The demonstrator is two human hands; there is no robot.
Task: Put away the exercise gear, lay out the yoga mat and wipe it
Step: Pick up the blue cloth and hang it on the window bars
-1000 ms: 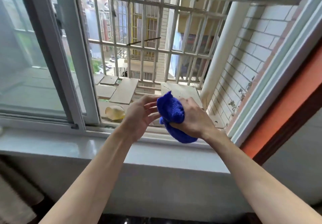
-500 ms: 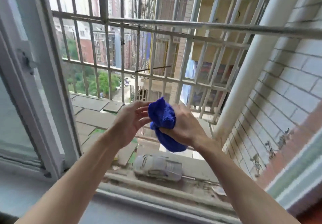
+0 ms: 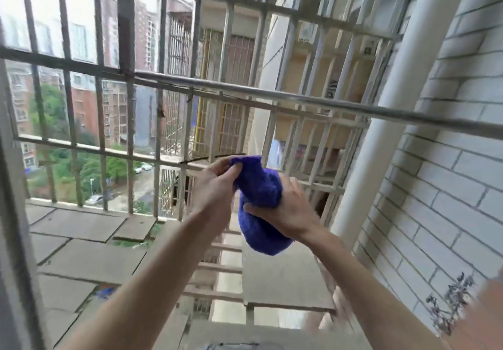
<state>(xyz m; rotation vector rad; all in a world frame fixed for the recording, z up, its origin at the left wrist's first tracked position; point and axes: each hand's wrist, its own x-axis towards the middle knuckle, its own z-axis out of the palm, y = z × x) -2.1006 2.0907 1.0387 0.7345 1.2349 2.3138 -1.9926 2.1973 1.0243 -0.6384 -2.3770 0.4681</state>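
Both hands on the blue cloth (image 3: 260, 186), held out in the open air inside the barred cage (image 3: 245, 94). Right hand (image 3: 288, 211) grips its middle in a fist; left hand (image 3: 212, 191) pinches the top end. Looks like wringing or shaking it out, so wipe prep only. No mat or exercise gear in view: can't tell if those steps are done. No containers visible.

Plain deep-blue cloth (image 3: 260, 186), white-tiled wall (image 3: 449, 186)
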